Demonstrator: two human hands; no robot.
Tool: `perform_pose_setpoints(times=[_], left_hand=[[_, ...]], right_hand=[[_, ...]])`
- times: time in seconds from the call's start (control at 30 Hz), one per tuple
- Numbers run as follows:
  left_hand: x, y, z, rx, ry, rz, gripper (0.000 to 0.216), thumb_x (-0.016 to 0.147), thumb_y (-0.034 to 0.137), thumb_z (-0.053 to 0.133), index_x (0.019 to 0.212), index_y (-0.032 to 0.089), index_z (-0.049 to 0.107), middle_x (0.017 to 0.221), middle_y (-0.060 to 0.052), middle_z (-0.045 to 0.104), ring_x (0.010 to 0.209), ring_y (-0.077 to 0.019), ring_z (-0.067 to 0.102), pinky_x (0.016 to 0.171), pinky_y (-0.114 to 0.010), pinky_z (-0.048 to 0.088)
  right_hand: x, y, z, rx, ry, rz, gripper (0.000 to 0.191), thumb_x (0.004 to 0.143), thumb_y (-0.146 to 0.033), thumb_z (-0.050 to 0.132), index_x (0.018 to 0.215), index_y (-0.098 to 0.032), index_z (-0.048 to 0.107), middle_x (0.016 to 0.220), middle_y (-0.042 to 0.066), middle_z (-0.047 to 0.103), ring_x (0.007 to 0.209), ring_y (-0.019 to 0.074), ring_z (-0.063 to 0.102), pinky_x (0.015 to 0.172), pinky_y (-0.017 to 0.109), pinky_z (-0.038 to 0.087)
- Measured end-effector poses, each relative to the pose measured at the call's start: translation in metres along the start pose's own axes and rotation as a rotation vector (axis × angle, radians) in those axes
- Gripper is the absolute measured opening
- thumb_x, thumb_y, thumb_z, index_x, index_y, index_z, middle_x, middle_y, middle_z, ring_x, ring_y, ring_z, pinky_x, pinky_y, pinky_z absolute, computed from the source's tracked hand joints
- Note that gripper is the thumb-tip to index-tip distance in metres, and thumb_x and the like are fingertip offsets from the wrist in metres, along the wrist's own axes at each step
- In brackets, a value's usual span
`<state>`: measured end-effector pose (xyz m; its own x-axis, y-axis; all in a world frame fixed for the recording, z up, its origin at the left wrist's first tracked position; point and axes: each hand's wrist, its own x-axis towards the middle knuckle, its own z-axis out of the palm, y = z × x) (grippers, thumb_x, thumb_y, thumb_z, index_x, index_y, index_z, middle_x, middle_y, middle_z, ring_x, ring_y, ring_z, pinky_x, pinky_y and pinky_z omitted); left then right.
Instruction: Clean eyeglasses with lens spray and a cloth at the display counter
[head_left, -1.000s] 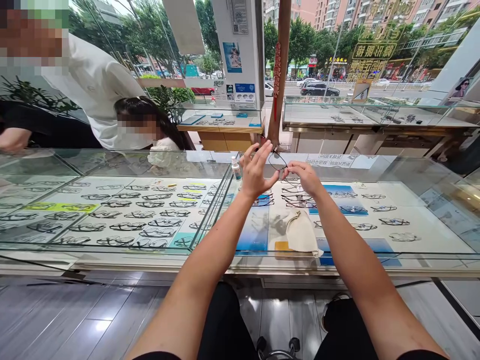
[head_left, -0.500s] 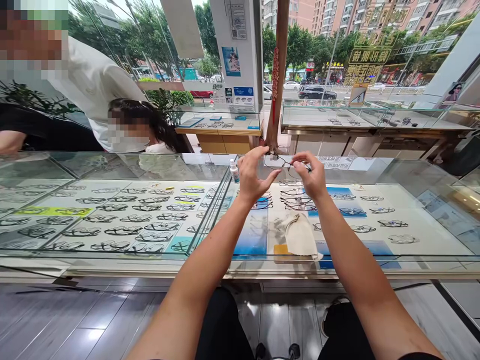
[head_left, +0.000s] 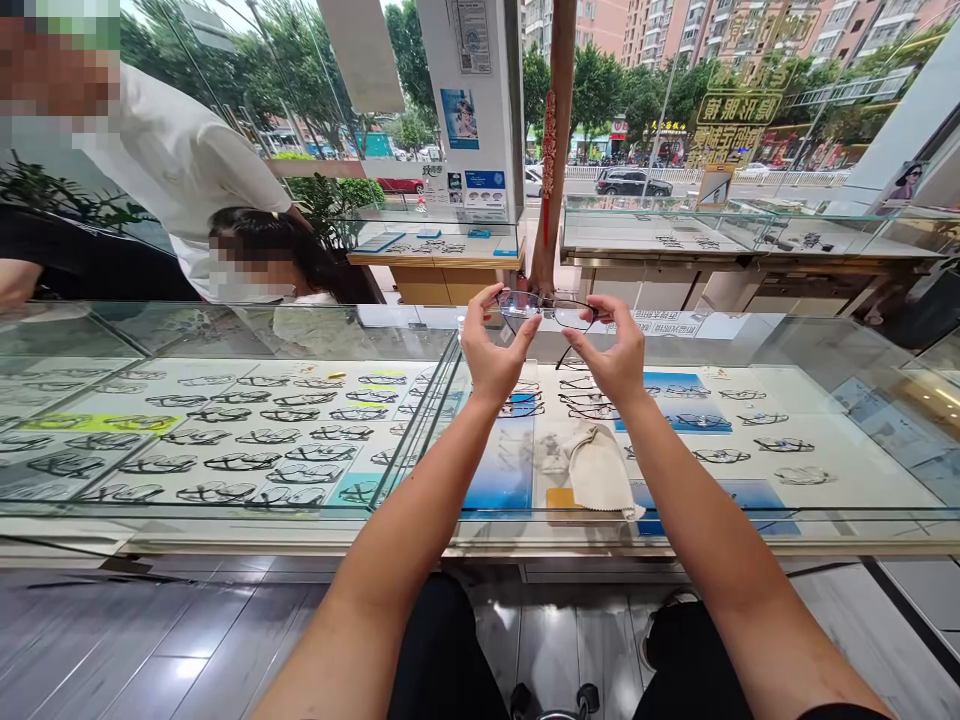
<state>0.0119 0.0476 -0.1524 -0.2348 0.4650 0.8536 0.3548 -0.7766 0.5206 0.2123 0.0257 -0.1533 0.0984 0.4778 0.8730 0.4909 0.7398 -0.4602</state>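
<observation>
A pair of eyeglasses (head_left: 571,314) with a thin dark frame is held up above the glass counter, its two lenses side by side. My left hand (head_left: 493,350) pinches the left end of the frame between thumb and fingers. At the opposite end my right hand (head_left: 616,350) grips the frame near the hinge, and a dark temple arm hangs down beside its thumb. Below the hands, a cream cloth pouch (head_left: 600,472) lies on the counter. The small white spray bottle is mostly hidden behind my left hand.
The glass display counter (head_left: 487,545) runs across in front of me, with rows of eyeglasses (head_left: 251,462) inside. Across it at the left are a person in a white shirt (head_left: 169,150) and a dark-haired person (head_left: 300,250). More showcases (head_left: 442,245) stand by the windows.
The eyeglasses have turned so both lenses now show broadly side by side, with one temple arm pointing down. My hands have shifted slightly left, and my left hand now covers most of the spray bottle.
</observation>
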Motion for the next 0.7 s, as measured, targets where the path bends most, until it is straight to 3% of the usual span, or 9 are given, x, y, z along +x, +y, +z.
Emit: perform_pose_setpoints(times=[0.3, 0.53, 0.7], left_hand=[[-0.001, 0.004, 0.001, -0.064, -0.019, 0.0, 0.065, 0.089, 0.063, 0.089, 0.14, 0.031, 0.063, 0.146, -0.01, 0.074, 0.129, -0.0313, 0.074, 0.109, -0.05, 0.055], [0.0, -0.007, 0.002, -0.101, -0.074, -0.049, 0.065, 0.088, 0.064, 0.09, 0.139, 0.034, 0.064, 0.134, -0.008, 0.074, 0.122, -0.0282, 0.073, 0.108, -0.048, 0.054], [0.001, -0.009, 0.0, -0.046, -0.113, -0.059, 0.064, 0.087, 0.067, 0.089, 0.136, 0.033, 0.064, 0.134, -0.008, 0.072, 0.121, -0.0278, 0.071, 0.102, -0.046, 0.054]], right_hand=[[0.003, 0.0, -0.001, 0.031, 0.015, -0.014, 0.049, 0.097, -0.058, 0.083, 0.136, -0.032, 0.069, 0.125, 0.009, 0.076, 0.115, 0.0304, 0.073, 0.1, 0.053, 0.062], [0.003, 0.007, 0.0, 0.147, -0.004, 0.088, 0.048, 0.096, -0.059, 0.082, 0.133, -0.033, 0.066, 0.132, 0.008, 0.068, 0.12, 0.0277, 0.071, 0.111, 0.052, 0.06], [0.005, 0.016, -0.001, 0.208, -0.093, 0.16, 0.05, 0.096, -0.059, 0.08, 0.135, -0.034, 0.061, 0.131, 0.008, 0.067, 0.112, 0.0245, 0.072, 0.111, 0.05, 0.062]])
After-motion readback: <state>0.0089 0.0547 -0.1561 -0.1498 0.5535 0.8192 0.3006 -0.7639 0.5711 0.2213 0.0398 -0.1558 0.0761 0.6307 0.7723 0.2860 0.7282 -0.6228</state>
